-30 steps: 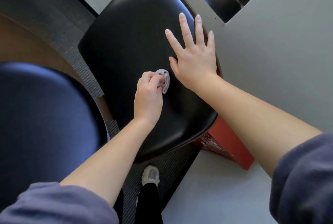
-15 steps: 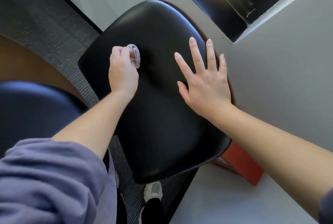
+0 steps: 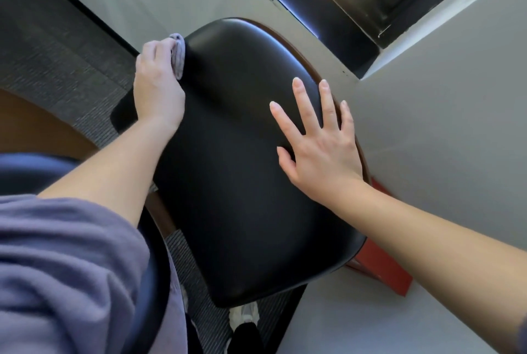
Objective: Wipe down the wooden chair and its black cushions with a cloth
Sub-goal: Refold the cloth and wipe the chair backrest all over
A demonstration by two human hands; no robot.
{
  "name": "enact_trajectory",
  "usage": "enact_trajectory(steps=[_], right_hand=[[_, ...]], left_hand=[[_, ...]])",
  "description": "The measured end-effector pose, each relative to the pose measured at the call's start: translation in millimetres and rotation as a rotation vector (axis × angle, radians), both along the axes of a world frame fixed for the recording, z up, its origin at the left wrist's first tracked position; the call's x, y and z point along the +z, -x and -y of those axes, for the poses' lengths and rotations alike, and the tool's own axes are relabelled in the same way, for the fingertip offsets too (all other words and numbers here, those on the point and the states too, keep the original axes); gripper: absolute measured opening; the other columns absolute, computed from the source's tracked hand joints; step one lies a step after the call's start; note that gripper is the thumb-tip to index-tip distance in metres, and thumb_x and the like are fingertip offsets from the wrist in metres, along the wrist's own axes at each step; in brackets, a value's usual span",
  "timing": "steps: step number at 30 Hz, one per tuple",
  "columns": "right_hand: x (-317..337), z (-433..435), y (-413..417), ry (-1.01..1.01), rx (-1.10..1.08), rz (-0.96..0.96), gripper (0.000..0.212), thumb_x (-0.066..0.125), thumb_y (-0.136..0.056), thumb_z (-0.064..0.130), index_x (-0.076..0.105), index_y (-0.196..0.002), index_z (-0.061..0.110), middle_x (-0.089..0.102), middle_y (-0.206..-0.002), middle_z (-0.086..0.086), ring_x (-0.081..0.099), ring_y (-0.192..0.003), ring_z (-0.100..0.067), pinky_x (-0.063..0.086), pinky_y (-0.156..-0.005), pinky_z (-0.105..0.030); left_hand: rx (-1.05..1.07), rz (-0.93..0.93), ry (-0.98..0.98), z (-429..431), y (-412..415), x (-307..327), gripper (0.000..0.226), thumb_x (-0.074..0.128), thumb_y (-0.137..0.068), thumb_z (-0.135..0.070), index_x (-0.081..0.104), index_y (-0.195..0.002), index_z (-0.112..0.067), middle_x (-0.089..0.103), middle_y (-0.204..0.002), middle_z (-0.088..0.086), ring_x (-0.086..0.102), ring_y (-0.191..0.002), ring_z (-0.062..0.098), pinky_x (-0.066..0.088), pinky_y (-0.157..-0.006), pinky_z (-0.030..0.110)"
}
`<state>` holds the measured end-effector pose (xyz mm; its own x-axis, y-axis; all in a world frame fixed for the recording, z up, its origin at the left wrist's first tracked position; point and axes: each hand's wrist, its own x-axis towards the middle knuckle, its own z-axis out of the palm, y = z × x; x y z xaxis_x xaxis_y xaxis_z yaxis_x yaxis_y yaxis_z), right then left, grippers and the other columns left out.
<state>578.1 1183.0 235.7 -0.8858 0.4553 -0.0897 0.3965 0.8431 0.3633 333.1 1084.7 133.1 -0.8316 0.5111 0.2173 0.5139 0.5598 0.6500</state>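
A glossy black cushion (image 3: 236,171) fills the middle of the head view, with a thin brown wooden chair rim (image 3: 309,64) showing along its right edge. My left hand (image 3: 156,85) is closed around a small grey cloth (image 3: 178,52) and presses it against the cushion's far left edge. My right hand (image 3: 316,142) lies flat on the cushion's right side, fingers spread, holding nothing. Most of the wooden frame is hidden under the cushion.
A second dark blue-black seat (image 3: 37,171) sits at the lower left. A grey wall (image 3: 445,131) stands close on the right, with a red box (image 3: 382,274) on the floor at its base. Grey carpet (image 3: 57,54) lies to the left. My shoe (image 3: 245,315) shows below the cushion.
My left hand has slid the cloth from the cushion's middle up and left to its far left edge. My right hand has stayed flat on the right side.
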Motion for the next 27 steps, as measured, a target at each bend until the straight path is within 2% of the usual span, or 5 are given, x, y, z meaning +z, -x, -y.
enact_trajectory(steps=[5, 9, 14, 20, 27], right_hand=[[-0.2, 0.7, 0.7, -0.003, -0.007, 0.017, 0.067, 0.038, -0.093, 0.051, 0.018, -0.154, 0.031, -0.001, -0.163, -0.011, 0.002, -0.147, -0.043, 0.019, -0.114, -0.062], [0.6, 1.1, 0.8, 0.002, -0.007, 0.010, 0.067, 0.040, -0.093, 0.050, 0.019, -0.154, 0.031, 0.000, -0.163, -0.011, 0.003, -0.147, -0.044, 0.019, -0.114, -0.062], [-0.4, 1.6, 0.6, -0.008, -0.012, 0.013, 0.068, 0.040, -0.092, 0.050, 0.019, -0.154, 0.031, 0.001, -0.163, -0.011, 0.004, -0.147, -0.043, 0.019, -0.114, -0.062], [-0.9, 0.6, 1.9, -0.016, -0.007, 0.012, 0.067, 0.041, -0.092, 0.050, 0.021, -0.153, 0.031, 0.003, -0.163, -0.011, 0.005, -0.147, -0.043, 0.018, -0.114, -0.061], [-2.6, 1.0, 2.3, -0.021, -0.006, 0.013, 0.068, 0.042, -0.092, 0.052, 0.019, -0.153, 0.031, 0.002, -0.163, -0.011, 0.004, -0.147, -0.043, 0.018, -0.114, -0.062]], left_hand=[[0.027, 0.171, 0.004, -10.6, 31.2, 0.3, 0.026, 0.040, -0.096, -0.020, 0.065, -0.103, -0.017, 0.062, -0.104, 0.013, 0.057, -0.097, 0.031, 0.040, -0.076, 0.030], [-0.090, 0.118, -0.084, -4.7, 25.4, 7.5, 0.047, 0.036, -0.090, -0.001, 0.066, -0.122, -0.017, 0.061, -0.117, 0.010, 0.056, -0.106, 0.023, 0.036, -0.087, 0.015], [-0.010, 0.172, 0.037, -5.7, 32.9, 4.9, 0.027, 0.038, -0.094, -0.009, 0.064, -0.087, -0.011, 0.046, -0.087, 0.010, 0.051, -0.083, 0.034, 0.033, -0.066, 0.028], [0.093, 0.183, -0.096, 4.0, -10.5, 12.7, 0.039, 0.049, -0.090, -0.006, 0.067, -0.123, -0.017, 0.055, -0.102, 0.016, 0.054, -0.089, 0.029, 0.043, -0.083, 0.032], [-0.013, 0.242, -0.212, 22.2, -138.6, 7.8, 0.038, 0.060, -0.088, -0.004, 0.067, -0.124, -0.014, 0.050, -0.091, -0.005, 0.055, -0.082, 0.015, 0.047, -0.073, 0.025]])
